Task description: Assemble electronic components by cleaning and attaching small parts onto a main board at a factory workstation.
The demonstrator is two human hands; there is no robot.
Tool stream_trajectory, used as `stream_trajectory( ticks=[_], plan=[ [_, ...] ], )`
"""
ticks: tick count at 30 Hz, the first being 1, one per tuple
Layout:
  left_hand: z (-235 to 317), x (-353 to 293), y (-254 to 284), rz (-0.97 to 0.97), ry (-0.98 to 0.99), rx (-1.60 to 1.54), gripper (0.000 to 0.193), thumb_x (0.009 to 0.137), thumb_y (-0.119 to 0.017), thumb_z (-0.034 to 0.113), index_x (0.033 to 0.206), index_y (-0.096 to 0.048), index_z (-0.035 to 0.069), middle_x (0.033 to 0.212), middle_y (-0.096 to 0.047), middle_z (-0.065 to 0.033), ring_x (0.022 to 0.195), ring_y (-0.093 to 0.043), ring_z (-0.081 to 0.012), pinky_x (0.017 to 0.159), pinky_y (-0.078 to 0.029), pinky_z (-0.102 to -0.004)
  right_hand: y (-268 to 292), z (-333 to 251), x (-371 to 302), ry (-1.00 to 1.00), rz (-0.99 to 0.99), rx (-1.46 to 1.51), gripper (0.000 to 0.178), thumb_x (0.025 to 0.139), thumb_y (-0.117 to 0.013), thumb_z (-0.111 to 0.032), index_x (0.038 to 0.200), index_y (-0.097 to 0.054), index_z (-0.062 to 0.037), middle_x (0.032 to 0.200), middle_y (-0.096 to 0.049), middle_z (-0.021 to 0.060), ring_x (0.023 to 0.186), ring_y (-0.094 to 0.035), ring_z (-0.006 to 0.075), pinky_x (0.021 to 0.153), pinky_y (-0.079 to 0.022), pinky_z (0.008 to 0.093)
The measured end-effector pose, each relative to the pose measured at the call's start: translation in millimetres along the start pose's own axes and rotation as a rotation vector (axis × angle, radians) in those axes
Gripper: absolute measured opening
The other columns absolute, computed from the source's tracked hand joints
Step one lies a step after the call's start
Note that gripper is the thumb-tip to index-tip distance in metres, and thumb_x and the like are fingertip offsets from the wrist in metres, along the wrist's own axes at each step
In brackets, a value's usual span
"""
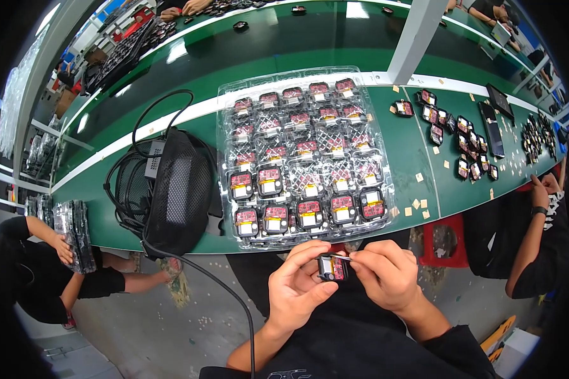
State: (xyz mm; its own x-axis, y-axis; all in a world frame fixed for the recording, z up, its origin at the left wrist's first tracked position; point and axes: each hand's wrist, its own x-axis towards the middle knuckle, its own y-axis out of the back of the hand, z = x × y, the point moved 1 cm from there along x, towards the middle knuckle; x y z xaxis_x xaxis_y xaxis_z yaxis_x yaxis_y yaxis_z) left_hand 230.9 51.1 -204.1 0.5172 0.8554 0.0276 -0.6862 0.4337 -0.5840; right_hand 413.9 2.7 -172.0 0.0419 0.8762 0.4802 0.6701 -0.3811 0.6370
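Observation:
Close in front of my body, my left hand [300, 287] grips a small black square device housing [332, 268] by its edges. Its open face shows a red circuit board, a white block and a yellow strip. My right hand [389, 275] pinches a slim silvery tool [341, 256] like tweezers, its tip against the top edge of the housing. Just beyond both hands lies a clear plastic tray [385, 183] with rows of similar housings, the nearest ones uncovered. Clear plastic lies over several of the farther ones.
A black mesh bag [180, 189] with cables stands left of the tray; one black cable [237, 290] runs down past my left forearm. Loose housings [464, 142] and small tan squares [416, 203] dot the green table [417, 155] at right. A metal post [417, 41] rises behind. Co-workers sit on both sides.

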Motion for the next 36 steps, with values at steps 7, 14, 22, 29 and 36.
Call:
stream_trajectory(
  ticks=[7,14,22,29,36],
  plan=[
    [4.7,0.3,-9.3,0.152,0.076,0.055,0.064,0.080,-0.090,0.018,0.132,-0.060,-0.007,0.137,-0.055,-0.0191,0.130,-0.055,-0.0268,0.112,-0.044,-0.0423,0.4,2.8,0.2,-0.022,-0.012,0.050,0.019,0.080,-0.081,-0.003,0.098,-0.073,-0.0030,0.086,-0.067,0.0072,0.066,-0.067,0.0200,0.053,-0.054,0.0314],
    [2.1,-0.5,-12.8,0.224,0.107,0.034,0.063,0.081,-0.089,0.015,0.130,-0.061,-0.012,0.137,-0.055,-0.0187,0.124,-0.059,-0.0261,0.109,-0.047,-0.0383,-4.9,0.0,-2.8,0.033,0.024,-0.084,0.018,0.080,-0.080,-0.002,0.097,-0.073,-0.0030,0.087,-0.067,0.0076,0.066,-0.067,0.0209,0.053,-0.054,0.0317],
    [2.4,-3.0,-2.1,0.192,-0.231,0.467,0.057,0.079,-0.089,0.010,0.126,-0.063,-0.010,0.131,-0.059,-0.0196,0.111,-0.068,-0.0283,0.096,-0.056,-0.0382,11.0,-2.0,6.3,-0.308,-0.014,0.295,0.019,0.086,-0.074,0.000,0.103,-0.068,-0.0001,0.094,-0.066,0.0121,0.072,-0.068,0.0216,0.057,-0.054,0.0345],
    [14.2,4.9,-3.2,0.164,-0.590,1.104,0.054,0.074,-0.090,0.004,0.122,-0.067,-0.004,0.121,-0.068,-0.0208,0.107,-0.071,-0.0332,0.093,-0.059,-0.0389,-0.3,-22.2,29.7,-0.088,-0.178,0.243,0.031,0.080,-0.083,-0.009,0.107,-0.070,-0.0002,0.102,-0.071,0.0125,0.079,-0.073,0.0230,0.064,-0.060,0.0325],
    [16.3,8.6,5.5,0.231,-0.727,1.209,0.049,0.077,-0.083,-0.001,0.123,-0.064,-0.003,0.125,-0.066,-0.0205,0.114,-0.068,-0.0365,0.101,-0.055,-0.0450,-19.4,4.7,83.9,0.110,-0.033,-0.172,0.025,0.080,-0.076,-0.003,0.104,-0.072,-0.0040,0.104,-0.072,0.0074,0.076,-0.073,0.0250,0.061,-0.058,0.0355]
  ],
)
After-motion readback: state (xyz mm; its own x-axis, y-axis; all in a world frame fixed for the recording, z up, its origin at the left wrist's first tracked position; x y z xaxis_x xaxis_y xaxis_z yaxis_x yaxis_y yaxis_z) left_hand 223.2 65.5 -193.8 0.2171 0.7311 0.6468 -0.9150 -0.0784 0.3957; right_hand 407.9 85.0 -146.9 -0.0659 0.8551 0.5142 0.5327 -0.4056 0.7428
